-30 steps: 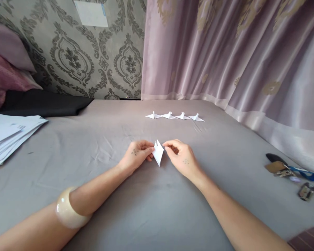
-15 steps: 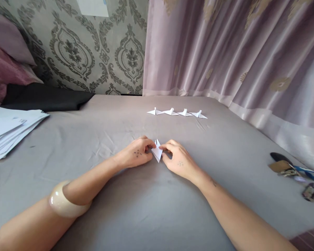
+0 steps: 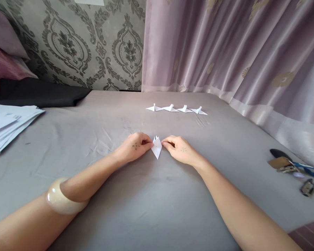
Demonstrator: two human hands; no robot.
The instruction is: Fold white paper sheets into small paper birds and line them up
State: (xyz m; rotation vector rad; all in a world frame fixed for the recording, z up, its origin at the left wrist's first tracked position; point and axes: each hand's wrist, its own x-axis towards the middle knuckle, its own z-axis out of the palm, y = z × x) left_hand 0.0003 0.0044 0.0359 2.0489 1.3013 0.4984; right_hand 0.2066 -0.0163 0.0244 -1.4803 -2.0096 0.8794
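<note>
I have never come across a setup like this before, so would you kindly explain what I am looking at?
Of course. There is no machine here: one camera, worn on a person's head, looks forward and down at their bare hands. A piece of folded white paper is held between the left hand, with a pale bangle further up that arm, and the right hand. The fingertips are at its two side edges. Beneath is a grey cloth surface. Beyond the hands stands a row of four folded paper figures. At the left lie a stack of papers and a black cloth; at the right, some keys among small items.
</note>
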